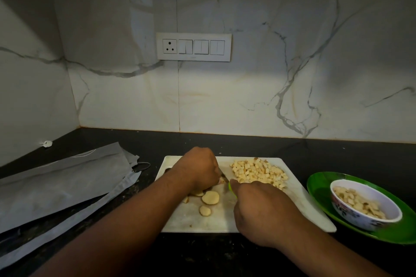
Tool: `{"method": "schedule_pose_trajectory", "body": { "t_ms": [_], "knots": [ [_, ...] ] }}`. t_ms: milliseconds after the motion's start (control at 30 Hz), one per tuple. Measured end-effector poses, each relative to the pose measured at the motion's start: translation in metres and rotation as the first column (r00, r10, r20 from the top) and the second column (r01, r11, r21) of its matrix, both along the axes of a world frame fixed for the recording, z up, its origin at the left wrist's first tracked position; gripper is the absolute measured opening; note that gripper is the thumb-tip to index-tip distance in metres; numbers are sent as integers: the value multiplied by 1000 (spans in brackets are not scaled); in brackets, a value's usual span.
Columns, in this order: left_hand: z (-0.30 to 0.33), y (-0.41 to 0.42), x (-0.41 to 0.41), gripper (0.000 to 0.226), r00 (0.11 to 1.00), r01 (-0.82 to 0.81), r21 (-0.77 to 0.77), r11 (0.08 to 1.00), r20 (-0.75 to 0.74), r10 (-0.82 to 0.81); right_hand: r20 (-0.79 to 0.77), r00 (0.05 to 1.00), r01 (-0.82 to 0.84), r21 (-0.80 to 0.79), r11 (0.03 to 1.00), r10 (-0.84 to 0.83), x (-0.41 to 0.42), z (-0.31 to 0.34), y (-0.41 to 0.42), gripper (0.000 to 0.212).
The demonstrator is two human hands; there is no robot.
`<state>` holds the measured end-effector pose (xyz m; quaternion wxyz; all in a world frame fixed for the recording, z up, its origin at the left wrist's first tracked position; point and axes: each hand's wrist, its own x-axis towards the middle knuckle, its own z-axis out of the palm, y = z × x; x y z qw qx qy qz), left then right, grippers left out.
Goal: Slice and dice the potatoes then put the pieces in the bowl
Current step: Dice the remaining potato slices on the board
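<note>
On the white cutting board point(299, 204) my left hand point(198, 168) curls over a piece of potato, mostly hidden under the fingers. My right hand point(261, 207) grips a knife with a green handle point(231, 189); its blade points toward the left hand. Round potato slices point(210, 198) lie just below the left hand. A heap of diced potato point(258, 172) sits at the board's far right. A white patterned bowl point(364, 204) holding diced pieces stands to the right of the board.
The bowl rests on a green plate point(322, 189). Grey bags point(67, 186) lie on the black counter point(247, 144) at the left. A marble wall with a switch panel point(193, 47) rises behind.
</note>
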<state>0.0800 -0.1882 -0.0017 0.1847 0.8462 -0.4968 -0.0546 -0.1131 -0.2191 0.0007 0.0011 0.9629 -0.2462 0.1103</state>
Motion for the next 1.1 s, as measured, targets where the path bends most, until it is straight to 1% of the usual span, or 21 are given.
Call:
{"method": "schedule_pose_trajectory", "body": {
  "t_ms": [67,167,267,300,367,433,467,533,600,700,767,867,1000,1100],
  "knots": [
    [0,-2,0,12,1000,-15,19,1000,-6,15,-8,1000,-3,-11,1000,3,-10,1,3,56],
    [1,-2,2,13,1000,2,17,1000,-16,-2,-45,999,-14,-23,1000,13,-28,-3,15,63],
    [3,2,5,13,999,4,-1,1000,-45,-4,-106,994,27,1,1000,-27,-39,1,26,69],
    [4,3,6,12,998,-5,-11,1000,-67,4,-93,995,33,5,999,-33,-41,6,27,66],
    [5,5,7,12,994,-18,-27,999,-109,15,8,1000,25,-32,999,-25,-39,13,23,56],
    [5,7,8,15,990,-24,-26,999,-140,20,112,994,18,-85,996,-9,-27,13,17,50],
    [5,7,8,16,989,-23,-25,999,-149,20,135,991,22,-99,995,-9,-18,10,13,49],
    [5,8,8,17,988,-21,-22,1000,-153,18,126,992,32,-70,997,-23,0,2,6,47],
    [3,7,10,19,988,-18,-11,1000,-151,16,111,993,30,-29,999,-26,10,-5,6,52],
    [8,6,10,20,989,-15,-18,1000,-147,13,129,991,-15,-14,1000,17,-7,-13,4,59],
    [7,7,12,16,986,-9,-36,999,-167,3,111,992,-56,6,998,55,-23,-15,6,61],
    [5,9,11,14,985,0,-42,999,-174,-8,52,999,-10,27,1000,8,-46,-12,9,63],
    [6,10,6,14,992,-1,-39,999,-123,-4,83,997,-4,9,1000,3,-50,-6,12,60],
    [4,10,3,11,998,7,-7,1000,-62,-7,118,993,1,-20,1000,1,-40,-3,13,58]
  ]
}}
